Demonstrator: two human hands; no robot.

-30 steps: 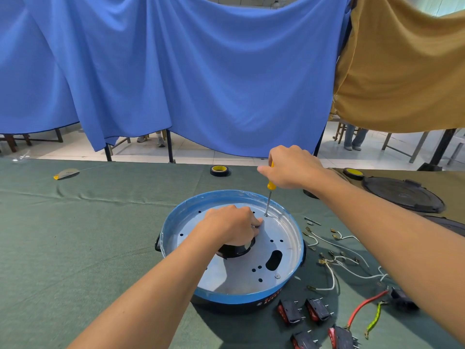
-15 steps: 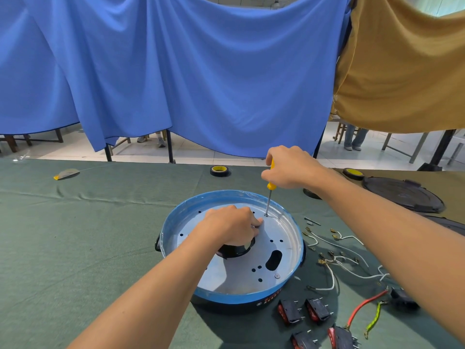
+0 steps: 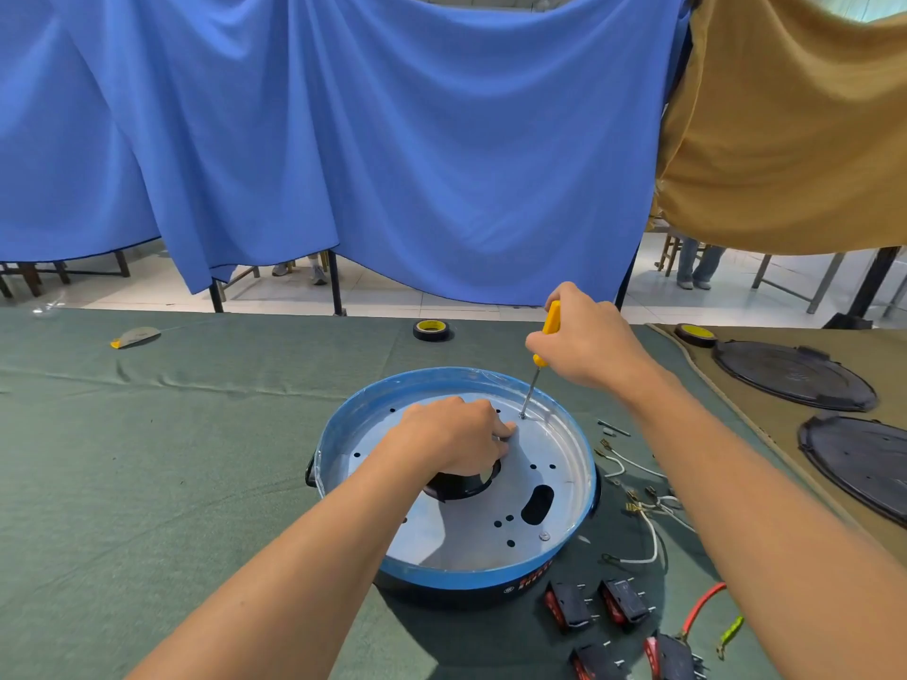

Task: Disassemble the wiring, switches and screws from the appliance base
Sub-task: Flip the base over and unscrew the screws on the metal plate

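a: resting on the green table [image 3: 147, 458], the round appliance base [image 3: 326, 463] shows a blue rim and a holed silver plate.
b: and the hands?
a: left hand [image 3: 456, 441] lies curled on the plate; whether it pinches anything, i cannot tell. right hand [image 3: 589, 341] grips the yellow screwdriver [image 3: 531, 390], tip on the plate's far edge. loose switches [image 3: 569, 606] lie just beside the base.

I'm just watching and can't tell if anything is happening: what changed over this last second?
Little. The right hand has shifted slightly rightward on the yellow screwdriver, so more handle shows above its fingers. The tip stays on the same spot of the metal plate. The left hand still rests on that plate; the appliance base, switches and wires have not moved.
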